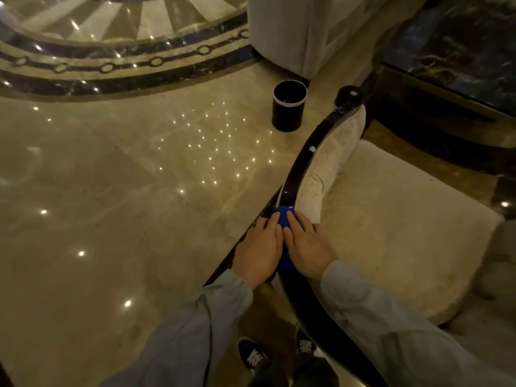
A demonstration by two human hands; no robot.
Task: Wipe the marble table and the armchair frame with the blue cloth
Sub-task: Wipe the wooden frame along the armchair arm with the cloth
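The blue cloth (282, 216) lies folded over the dark glossy armchair frame (305, 152), which curves from the lower middle up to a scrolled end. My left hand (258, 248) and my right hand (307, 244) press side by side on the cloth, fingers wrapped over it, so most of it is hidden. The cream seat cushion (396, 227) lies to the right of the frame. The dark marble table (458, 46) is at the upper right, apart from both hands.
A black cylindrical bin (289, 106) stands on the polished beige floor (111, 205) beyond the armrest. Another pale upholstered seat (301, 32) is at the top. My dark shoes (252, 356) show at the bottom beside the chair.
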